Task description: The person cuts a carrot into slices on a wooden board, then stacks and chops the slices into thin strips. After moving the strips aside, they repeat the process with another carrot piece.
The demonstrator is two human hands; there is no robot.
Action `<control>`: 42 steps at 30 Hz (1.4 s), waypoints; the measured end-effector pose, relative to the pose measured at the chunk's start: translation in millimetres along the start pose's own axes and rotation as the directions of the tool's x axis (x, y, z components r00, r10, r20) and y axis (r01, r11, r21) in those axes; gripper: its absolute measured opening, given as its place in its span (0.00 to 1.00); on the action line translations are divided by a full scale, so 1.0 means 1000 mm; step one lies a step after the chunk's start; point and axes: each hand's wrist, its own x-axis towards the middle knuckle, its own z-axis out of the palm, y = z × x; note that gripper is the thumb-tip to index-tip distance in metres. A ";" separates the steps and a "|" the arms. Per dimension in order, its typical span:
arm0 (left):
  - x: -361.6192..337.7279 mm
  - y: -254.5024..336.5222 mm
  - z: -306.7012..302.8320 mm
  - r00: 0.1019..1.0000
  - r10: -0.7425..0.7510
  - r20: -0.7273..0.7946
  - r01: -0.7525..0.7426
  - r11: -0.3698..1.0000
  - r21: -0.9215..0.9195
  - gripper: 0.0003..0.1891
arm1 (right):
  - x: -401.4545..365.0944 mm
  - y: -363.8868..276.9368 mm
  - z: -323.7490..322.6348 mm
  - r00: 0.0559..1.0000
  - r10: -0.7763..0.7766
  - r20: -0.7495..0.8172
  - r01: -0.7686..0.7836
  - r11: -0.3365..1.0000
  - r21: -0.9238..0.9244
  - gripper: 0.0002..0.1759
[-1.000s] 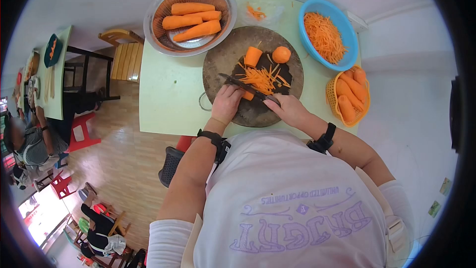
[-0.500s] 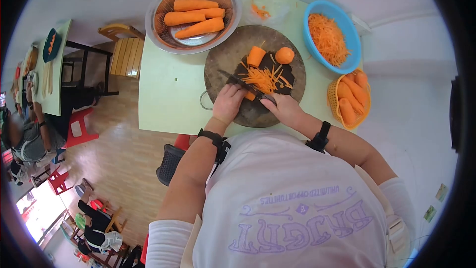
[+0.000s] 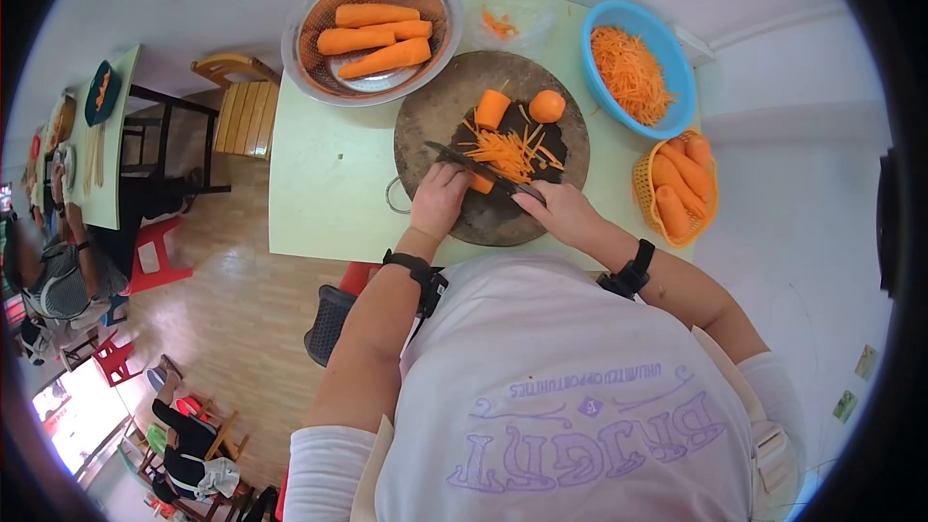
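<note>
On the round wooden cutting board (image 3: 425, 126), my left hand (image 3: 441, 197) presses a piece of carrot (image 3: 479, 184) down, fingers curled on it beside the blade. My right hand (image 3: 564, 211) is wrapped round the handle of a dark kitchen knife (image 3: 474, 166), whose blade lies across the carrot piece and points to the upper left. Just beyond the blade is a heap of carrot strips (image 3: 507, 150). A carrot chunk (image 3: 493, 110) and a rounded carrot end (image 3: 547, 106) sit farther back on the board.
A metal colander bowl (image 3: 302, 68) with several peeled carrots stands at the back left. To the right are a blue basin (image 3: 682, 101) of shredded carrot and a yellow basket (image 3: 642, 186) of carrots. A plastic bag (image 3: 527, 27) lies behind the board. Other people sit at the far left.
The whole view has shifted slightly, moving the board and bowls a little left. Both hands keep their hold, and the knife stays at the carrot piece.
</note>
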 end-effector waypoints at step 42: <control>-0.001 0.000 0.003 0.998 -0.059 -0.011 0.058 0.998 -0.040 0.06 | 0.000 0.008 0.006 0.997 -0.043 -0.069 0.049 0.994 0.096 0.27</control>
